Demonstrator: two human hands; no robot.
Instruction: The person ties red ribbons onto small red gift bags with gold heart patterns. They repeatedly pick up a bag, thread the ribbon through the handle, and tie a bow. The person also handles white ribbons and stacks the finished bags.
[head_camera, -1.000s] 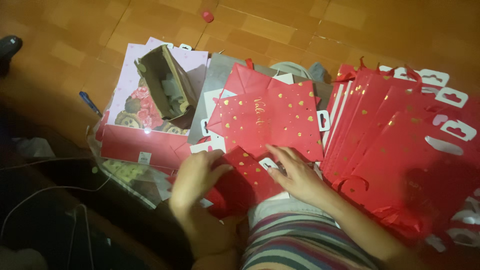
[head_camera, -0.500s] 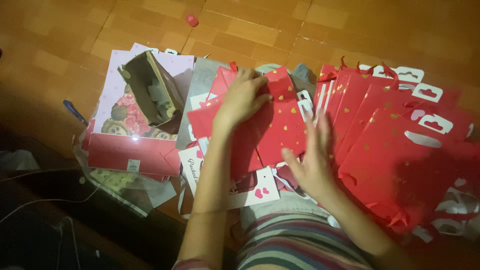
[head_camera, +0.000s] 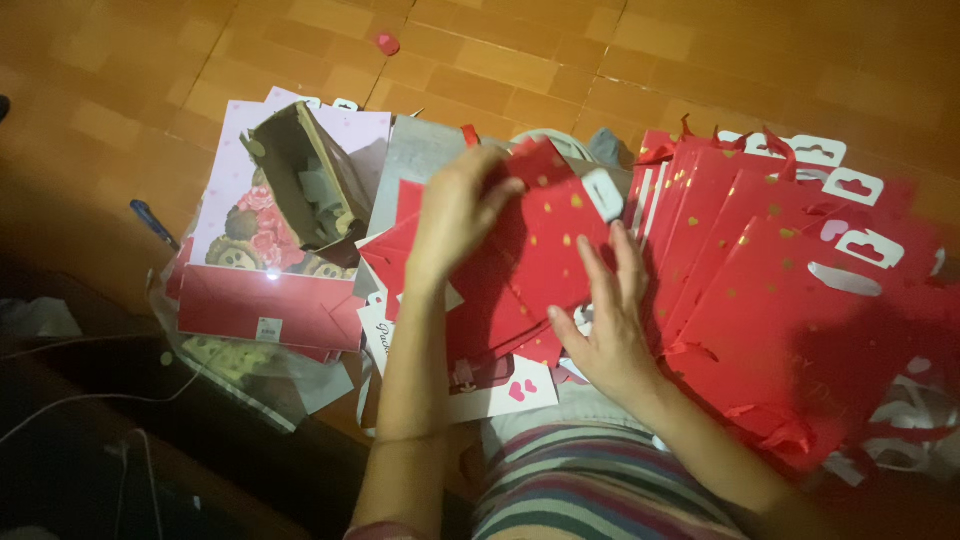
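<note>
Left hand (head_camera: 455, 215) pinches a red bag (head_camera: 545, 240); right hand (head_camera: 605, 325) lies spread on it. Finished bags (head_camera: 780, 290) are fanned at 3 o'clock, with more piled beneath.

Likely a home: an orange tiled floor (head_camera: 700, 60) serves as workspace, red gift bags (head_camera: 780, 290) fanned across it beside a pink floral gift bag (head_camera: 250, 215).

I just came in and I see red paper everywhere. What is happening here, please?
A person sits on an orange tiled floor and handles flat red gift bags with gold dots. The left hand grips the top edge of one red bag, and the right hand lies open against its lower part. To the right, more red bags are fanned out in a row. To the left lies a pink bag with roses, with an open cardboard box on it.
</note>
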